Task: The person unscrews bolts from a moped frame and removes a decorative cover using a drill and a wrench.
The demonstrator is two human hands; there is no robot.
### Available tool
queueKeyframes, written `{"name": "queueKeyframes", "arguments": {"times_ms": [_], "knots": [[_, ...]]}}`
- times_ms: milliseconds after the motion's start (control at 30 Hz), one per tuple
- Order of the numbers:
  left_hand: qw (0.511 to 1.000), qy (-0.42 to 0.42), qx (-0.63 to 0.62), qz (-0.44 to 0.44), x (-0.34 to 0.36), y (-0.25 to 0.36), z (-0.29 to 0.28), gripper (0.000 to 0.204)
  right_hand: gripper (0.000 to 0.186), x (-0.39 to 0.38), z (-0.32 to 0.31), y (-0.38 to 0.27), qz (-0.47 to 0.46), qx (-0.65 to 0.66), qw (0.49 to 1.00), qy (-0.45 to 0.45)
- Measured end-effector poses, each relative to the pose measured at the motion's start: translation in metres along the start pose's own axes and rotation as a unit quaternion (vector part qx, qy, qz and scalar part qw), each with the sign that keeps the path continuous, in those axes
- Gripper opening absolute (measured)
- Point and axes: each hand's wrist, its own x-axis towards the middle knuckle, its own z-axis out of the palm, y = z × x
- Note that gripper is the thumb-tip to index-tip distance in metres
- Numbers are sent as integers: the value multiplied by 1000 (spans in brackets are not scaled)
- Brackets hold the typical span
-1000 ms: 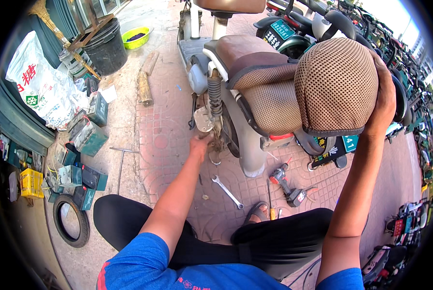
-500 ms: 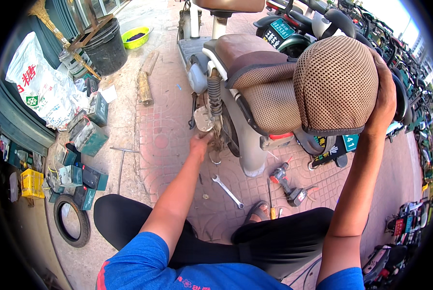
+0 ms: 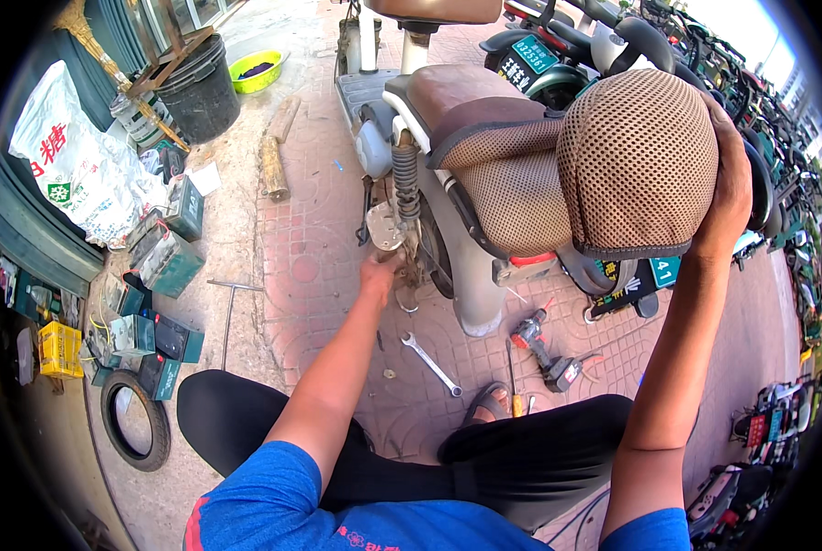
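A scooter with a brown seat (image 3: pixel 448 96) stands in front of me. My right hand (image 3: pixel 728 174) grips the far side of its brown mesh-covered backrest (image 3: pixel 636 161), fingers curled over it. My left hand (image 3: pixel 376 274) reaches low to the scooter's rear, at a silver metal plate (image 3: pixel 385 227) below the spring shock absorber (image 3: pixel 406 184); its fingertips are partly hidden among dirty metal parts. On the paving below lie an open-end wrench (image 3: pixel 432 365), a cordless drill (image 3: pixel 544 349) and a yellow-handled screwdriver (image 3: pixel 517 404).
On the left are several batteries (image 3: pixel 180 340), a tyre (image 3: pixel 135 441), a T-handle tool (image 3: pixel 230 321), a white sack (image 3: pixel 80 165), a black bucket (image 3: pixel 191 92), a lime basin (image 3: pixel 257 75) and wooden pieces (image 3: pixel 273 170). Several parked scooters (image 3: pixel 540 83) crowd the right side.
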Motion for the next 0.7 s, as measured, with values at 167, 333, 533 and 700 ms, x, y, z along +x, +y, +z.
{"name": "queueKeyframes", "arguments": {"times_ms": [167,333,533,700], "knots": [[999,19,42,-21,-3,8,3,42,38,0,0,2,-1,23,1000,2],[1000,-3,7,9,-6,6,1,42,38,0,0,-1,0,10,1000,8],[1000,-7,-5,4,-4,9,-4,37,39,0,1,-3,0,1,1000,11],[1000,-16,4,-18,-5,11,2,39,39,0,1,2,1,27,1000,5]]}}
